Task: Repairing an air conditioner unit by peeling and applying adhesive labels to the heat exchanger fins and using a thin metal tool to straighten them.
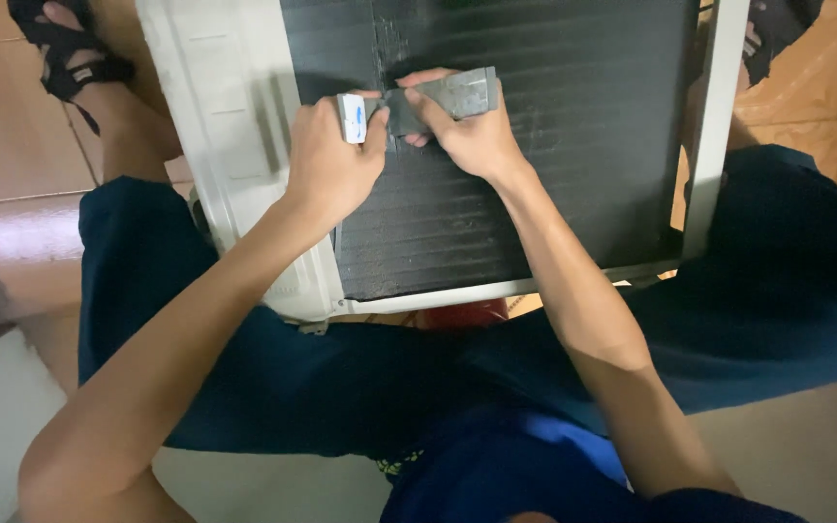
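A white air-conditioner unit (244, 145) lies between my knees with its dark finned coil (573, 136) facing up. My left hand (326, 155) grips the white end of a grey comb-like tool (443, 97) at its left side. My right hand (467, 131) holds the grey body of the same tool, thumb and fingers wrapped over it. The tool rests flat against the fins near the coil's upper left. Both hands nearly touch each other over the coil.
My legs in dark blue trousers (787, 281) flank the unit. A foot in a black sandal (65, 53) rests on the tiled floor at the top left. A red object (462, 315) peeks out under the unit's near edge.
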